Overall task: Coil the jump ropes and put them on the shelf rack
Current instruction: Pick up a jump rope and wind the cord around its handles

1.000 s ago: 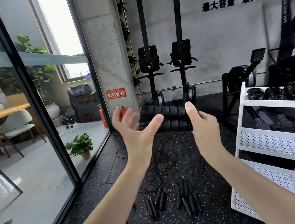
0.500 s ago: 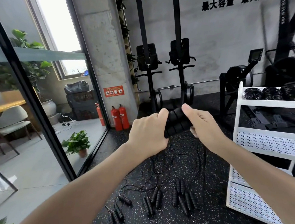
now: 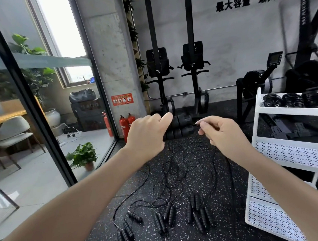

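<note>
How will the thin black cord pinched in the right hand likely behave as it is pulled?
The thin black jump-rope cord is probably floppy: on the speckled rubber floor similar cords lie in loose tangled loops. It looks light, and may snag. The right hand pinches it with the fingertips alone.

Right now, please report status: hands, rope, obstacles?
Left hand grips both rope handles. Right hand pinches the cord. Loose ropes tangled on floor below. White rack at right.
</note>
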The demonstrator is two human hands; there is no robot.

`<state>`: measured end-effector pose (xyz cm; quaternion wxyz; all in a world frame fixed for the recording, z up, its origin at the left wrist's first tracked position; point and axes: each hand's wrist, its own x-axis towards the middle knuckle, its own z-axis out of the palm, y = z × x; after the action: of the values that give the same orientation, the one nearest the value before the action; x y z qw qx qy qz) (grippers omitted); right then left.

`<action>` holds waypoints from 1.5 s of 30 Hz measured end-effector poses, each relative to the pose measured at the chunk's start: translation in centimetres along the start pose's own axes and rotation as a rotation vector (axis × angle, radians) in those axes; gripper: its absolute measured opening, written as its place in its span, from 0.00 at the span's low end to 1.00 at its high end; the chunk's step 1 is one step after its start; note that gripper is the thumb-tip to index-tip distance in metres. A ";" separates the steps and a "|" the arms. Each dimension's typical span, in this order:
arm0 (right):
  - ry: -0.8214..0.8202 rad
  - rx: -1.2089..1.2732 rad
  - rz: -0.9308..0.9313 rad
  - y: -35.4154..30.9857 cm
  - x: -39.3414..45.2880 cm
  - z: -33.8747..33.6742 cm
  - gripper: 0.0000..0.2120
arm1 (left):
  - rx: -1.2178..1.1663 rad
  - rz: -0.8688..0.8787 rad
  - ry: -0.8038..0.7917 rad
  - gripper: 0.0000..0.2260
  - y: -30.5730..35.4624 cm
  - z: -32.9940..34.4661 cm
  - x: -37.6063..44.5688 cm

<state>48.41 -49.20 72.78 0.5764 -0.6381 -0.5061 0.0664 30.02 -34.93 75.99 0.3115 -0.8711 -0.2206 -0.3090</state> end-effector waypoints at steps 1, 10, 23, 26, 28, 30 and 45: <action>0.001 -0.019 -0.003 0.0 0.0 0.1 0.09 | 0.010 -0.005 -0.001 0.24 0.1 0.1 -0.1; 0.092 0.053 0.008 0.6 -1.0 1.2 0.07 | 0.040 -0.143 -0.101 0.24 1.4 -0.4 -0.5; 0.133 -0.163 -0.007 0.4 -1.5 1.9 0.07 | -0.101 -0.231 -0.096 0.19 0.6 -0.8 0.1; 0.140 -0.199 -0.023 0.5 -1.3 1.5 0.08 | -0.041 -0.116 -0.095 0.21 0.0 -0.2 -0.3; 0.161 -0.213 -0.048 0.1 -1.1 1.2 0.07 | 0.012 -0.051 -0.115 0.23 0.0 -0.3 -0.5; 0.157 -0.216 -0.053 -0.5 -1.0 1.1 0.07 | 0.053 -0.071 -0.169 0.22 0.4 -0.5 -0.6; -0.046 0.003 0.020 -2.4 -4.0 3.4 0.22 | 0.028 -0.257 -0.208 0.23 1.7 -0.4 -0.4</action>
<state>42.85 -50.20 71.58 0.5647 -0.6407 -0.5128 0.0877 30.58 -36.49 75.33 0.2568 -0.8587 -0.3656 -0.2511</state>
